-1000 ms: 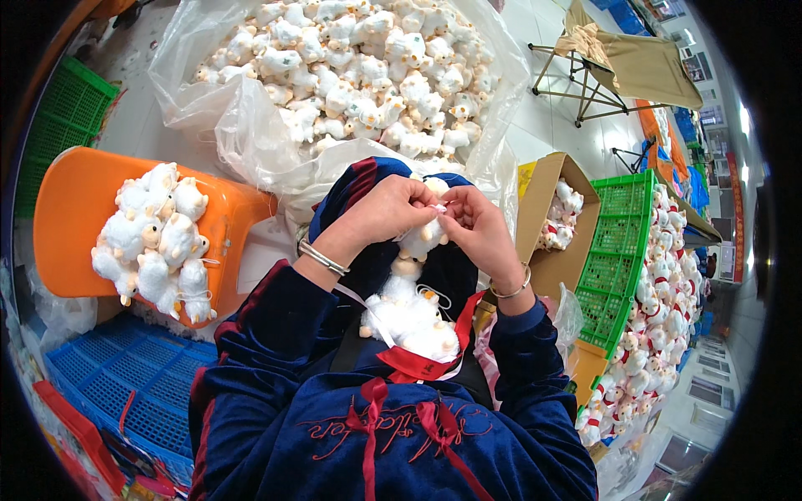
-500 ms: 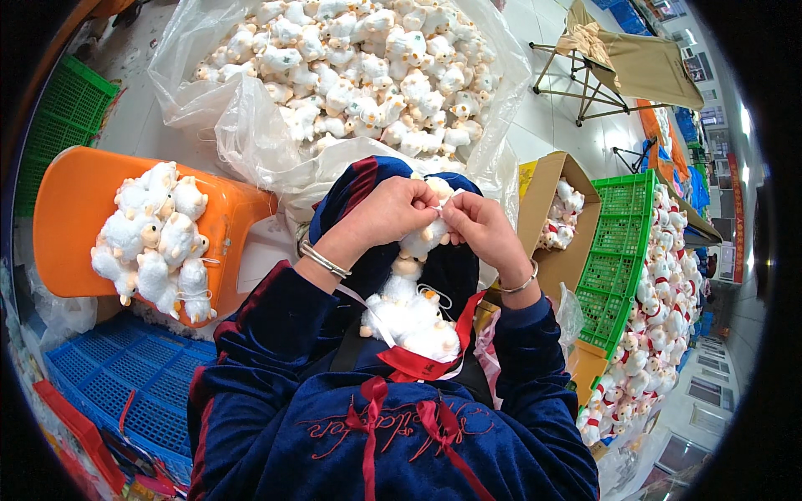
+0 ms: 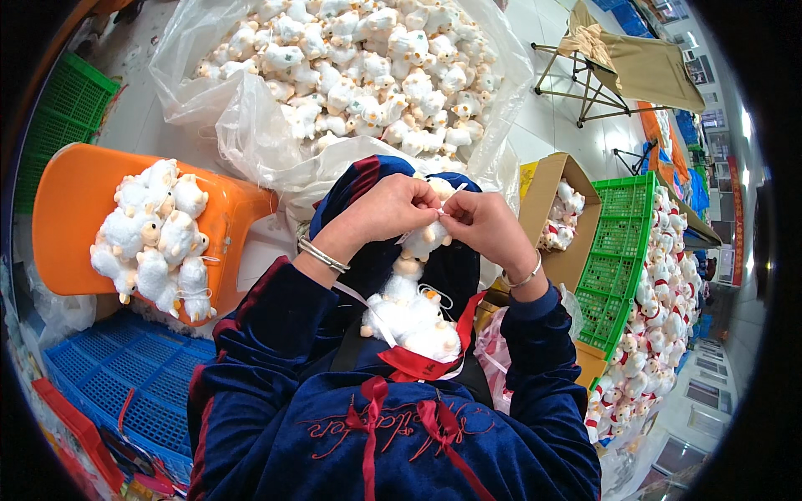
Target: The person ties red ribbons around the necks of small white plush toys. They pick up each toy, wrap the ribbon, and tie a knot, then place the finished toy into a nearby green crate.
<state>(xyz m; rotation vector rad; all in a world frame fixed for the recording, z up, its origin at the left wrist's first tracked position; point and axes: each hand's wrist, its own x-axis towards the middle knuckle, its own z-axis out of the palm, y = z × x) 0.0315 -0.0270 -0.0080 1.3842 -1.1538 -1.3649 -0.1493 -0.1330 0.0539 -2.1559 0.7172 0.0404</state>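
On the person's lap, against the dark blue velvet jacket (image 3: pixel 401 434), lies a small heap of white plush lambs (image 3: pixel 413 321) with a strip of red ribbon (image 3: pixel 418 363) under its near side. Just above that heap both hands meet over one more white plush lamb (image 3: pixel 424 238). The left hand (image 3: pixel 384 209) is closed around the toy's upper body from the left, fingers curled over it. The right hand (image 3: pixel 484 225) pinches a thin white cord (image 3: pixel 449 196) at the toy's top between thumb and forefinger, so the lamb hangs between the two grips, its head hidden by the fingers and its lower half showing below them. Each wrist carries a metal bangle.

Left of the lap, an orange plastic stool (image 3: pixel 75 217) carries a cluster of finished white lambs (image 3: pixel 159 238) on its seat, gathered toward the seat's right edge. Below it sits a blue plastic crate (image 3: pixel 100 384). To the right, an open cardboard box (image 3: pixel 555 179) holds several more lambs in its far corner. Beside the box stands a green plastic crate (image 3: pixel 622 250), its inside hard to make out, and past it a long pile of lambs with red trim (image 3: pixel 668 309) runs along the right side. Farthest off, straight ahead, a large clear plastic bag (image 3: pixel 242 125) lies open on the floor, packed full of white lambs (image 3: pixel 368 58).
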